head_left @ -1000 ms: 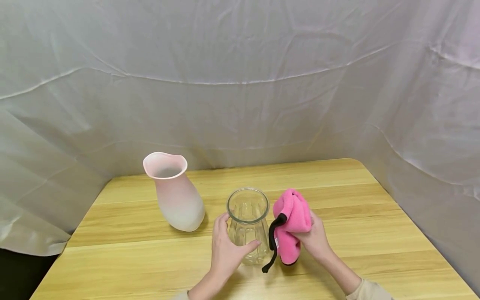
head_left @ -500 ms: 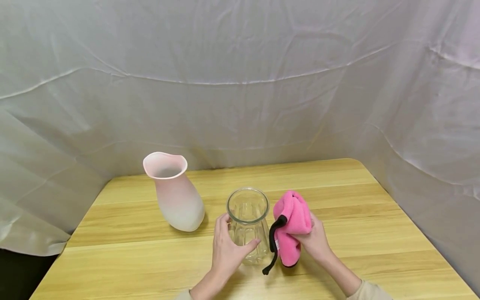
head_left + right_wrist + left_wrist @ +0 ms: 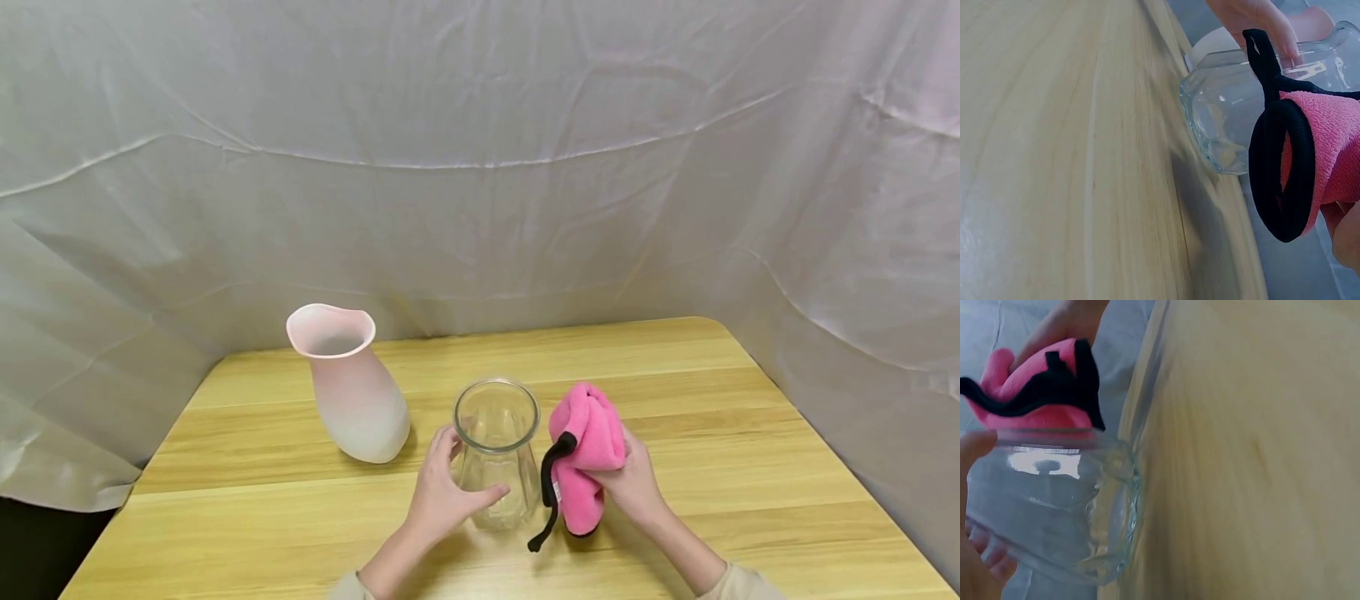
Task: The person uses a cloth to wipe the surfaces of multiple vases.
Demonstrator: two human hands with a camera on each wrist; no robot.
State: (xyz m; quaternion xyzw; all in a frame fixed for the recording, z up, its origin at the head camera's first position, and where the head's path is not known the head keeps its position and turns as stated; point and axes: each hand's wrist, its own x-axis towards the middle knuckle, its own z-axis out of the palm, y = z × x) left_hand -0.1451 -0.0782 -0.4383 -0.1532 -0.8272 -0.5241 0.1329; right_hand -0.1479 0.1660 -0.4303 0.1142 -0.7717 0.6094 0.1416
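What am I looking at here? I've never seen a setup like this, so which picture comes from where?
There's no machine: these are a person's bare hands. The wide picture comes from a camera worn on the head; the two sideways-looking ones come from cameras on each wrist. On the wooden table stands a pink-and-white vase. The left hand curls round an upright clear glass vase, while the right hand holds a bunched pink cloth with black edging beside the glass.

The left grip (image 3: 438,497) is curving, its thumb (image 3: 489,497) spreading from its fingers (image 3: 443,442); rightward, the right grip (image 3: 636,486) is clasping.
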